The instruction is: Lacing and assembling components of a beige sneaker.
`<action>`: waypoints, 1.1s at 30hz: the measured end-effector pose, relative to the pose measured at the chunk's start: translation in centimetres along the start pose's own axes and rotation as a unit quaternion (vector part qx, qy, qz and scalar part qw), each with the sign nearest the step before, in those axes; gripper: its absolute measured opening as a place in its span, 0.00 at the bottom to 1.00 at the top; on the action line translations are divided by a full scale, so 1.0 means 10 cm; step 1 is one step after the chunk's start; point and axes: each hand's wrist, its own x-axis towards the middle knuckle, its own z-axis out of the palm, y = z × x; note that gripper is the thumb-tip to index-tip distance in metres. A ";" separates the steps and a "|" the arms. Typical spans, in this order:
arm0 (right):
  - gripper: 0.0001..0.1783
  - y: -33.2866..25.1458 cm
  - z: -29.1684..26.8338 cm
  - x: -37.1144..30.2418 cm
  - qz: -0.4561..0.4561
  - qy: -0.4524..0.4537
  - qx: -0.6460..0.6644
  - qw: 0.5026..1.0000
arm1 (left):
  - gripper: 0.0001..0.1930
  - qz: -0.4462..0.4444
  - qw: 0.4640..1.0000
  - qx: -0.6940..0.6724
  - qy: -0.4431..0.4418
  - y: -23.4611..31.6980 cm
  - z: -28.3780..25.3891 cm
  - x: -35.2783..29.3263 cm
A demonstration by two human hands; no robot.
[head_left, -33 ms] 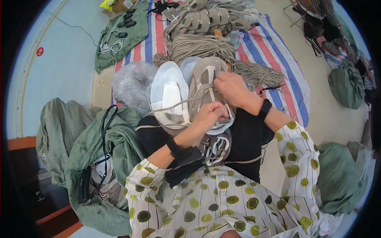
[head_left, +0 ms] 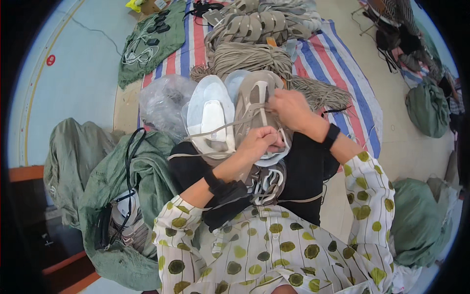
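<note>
A beige-and-white shoe upper (head_left: 248, 100) lies over my lap, its toe end pointing away from me. My left hand (head_left: 264, 143) is closed at its near right edge, gripping the upper; the fingertips are partly hidden. On the upper's right side, my right hand (head_left: 292, 109) is pinched and slightly blurred, at the beige shoelace (head_left: 215, 131) that runs across from the left. Beside it on the left rests another upper (head_left: 211, 105), its pale blue-white lining showing. More brown-and-white shoe material (head_left: 268, 183) sits below my hands.
Beyond the uppers, a bundle of beige laces (head_left: 252, 58) and stacked uppers (head_left: 259, 27) lie on a striped sheet (head_left: 342, 68). A clear plastic bag (head_left: 164, 100) is at left. Green sacks (head_left: 105, 245) stand on both sides; cables (head_left: 137, 51) lie on a green cloth.
My right hand has shifted slightly right and down, away from the upper's middle. The left hand keeps its place.
</note>
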 end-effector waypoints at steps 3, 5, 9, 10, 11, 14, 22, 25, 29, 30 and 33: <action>0.08 -0.12 -0.07 -0.03 -0.069 0.138 0.052 0.987 | 0.07 -0.072 0.992 -0.100 -0.010 0.13 -0.16 -0.22; 0.08 -0.25 -0.12 -0.05 -0.106 0.207 0.104 0.967 | 0.07 -0.030 0.999 -0.031 0.025 0.18 -0.31 -0.31; 0.08 -0.30 0.03 0.11 -0.058 0.091 0.083 0.991 | 0.08 0.099 0.974 0.142 0.145 0.14 -0.55 -0.24; 0.08 -0.27 0.06 0.14 -0.061 0.090 0.082 0.991 | 0.08 0.120 0.947 0.227 0.195 0.13 -0.56 -0.20; 0.08 -0.22 0.08 0.17 0.004 0.105 0.176 0.979 | 0.08 0.121 0.947 0.226 0.196 0.13 -0.58 -0.14; 0.09 -0.15 0.11 0.24 0.108 0.118 0.326 0.932 | 0.08 0.156 0.842 0.466 0.223 0.16 -0.64 0.01; 0.14 -0.06 0.12 0.22 0.187 0.113 0.393 0.893 | 0.03 0.279 0.666 0.671 0.167 0.35 -0.55 0.33; 0.12 0.04 0.20 0.20 0.147 0.132 0.368 0.908 | 0.04 0.205 0.654 0.717 0.125 0.40 -0.54 0.45; 0.13 -0.14 0.24 0.28 0.151 0.143 0.409 0.888 | 0.06 0.151 0.672 0.715 0.123 0.48 -0.58 0.42; 0.12 -0.14 0.26 0.28 0.150 0.155 0.418 0.882 | 0.05 0.121 0.665 0.728 0.112 0.47 -0.59 0.46; 0.08 -0.13 0.27 0.25 0.179 0.153 0.394 0.888 | 0.04 0.123 0.612 0.778 0.071 0.43 -0.45 0.56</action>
